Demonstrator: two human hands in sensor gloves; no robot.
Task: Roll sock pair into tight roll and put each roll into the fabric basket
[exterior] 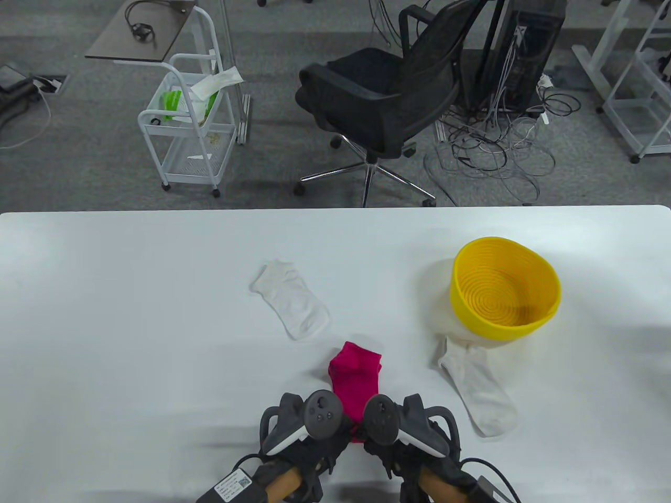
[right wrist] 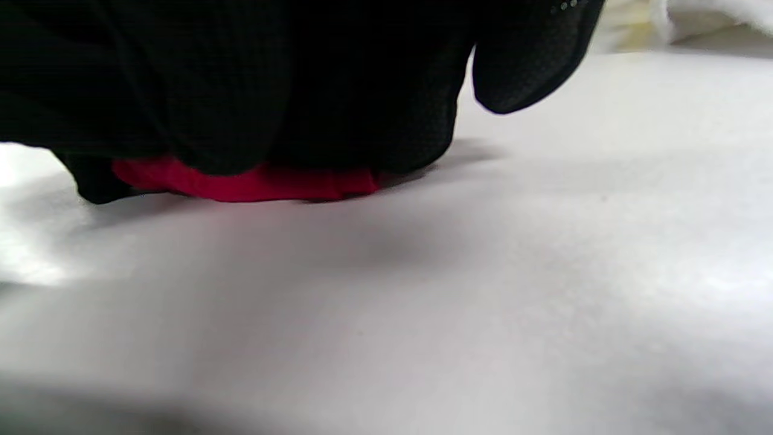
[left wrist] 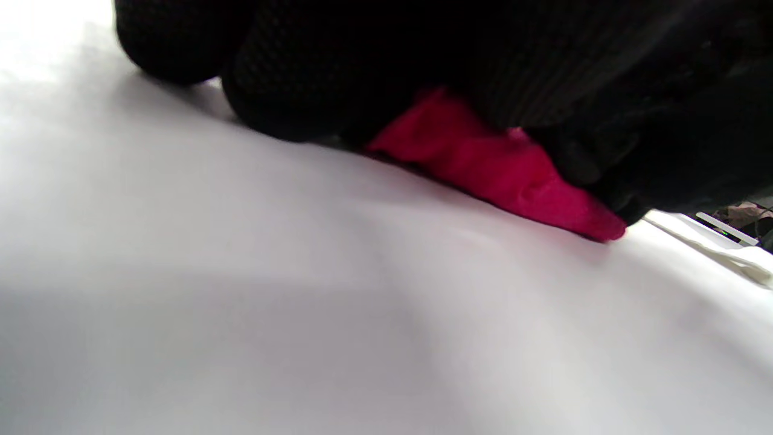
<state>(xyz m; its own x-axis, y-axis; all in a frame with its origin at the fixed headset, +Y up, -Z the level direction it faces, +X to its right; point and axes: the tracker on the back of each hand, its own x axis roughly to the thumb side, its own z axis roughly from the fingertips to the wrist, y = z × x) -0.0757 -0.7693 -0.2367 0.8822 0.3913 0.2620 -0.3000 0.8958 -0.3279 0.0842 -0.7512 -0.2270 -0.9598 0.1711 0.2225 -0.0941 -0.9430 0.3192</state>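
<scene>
Near the table (exterior: 131, 325) edge, the pink sock (exterior: 355, 380) is gripped by left hand (exterior: 306, 437) and right hand (exterior: 403, 437); label unreadable.

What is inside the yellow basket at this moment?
The yellow basket shows only its coiled floor and inner wall; no sock roll lies in it. One white sock runs from its near side, and whether the sock's end goes under the basket cannot be seen.

An office or lab workspace: a white table (exterior: 157, 314) stands on grey carpet, with a black mesh swivel chair (exterior: 388, 99), a white wheeled cart (exterior: 188, 131), a computer tower (exterior: 524, 52) and tangled cables (exterior: 493, 152) behind.
</scene>
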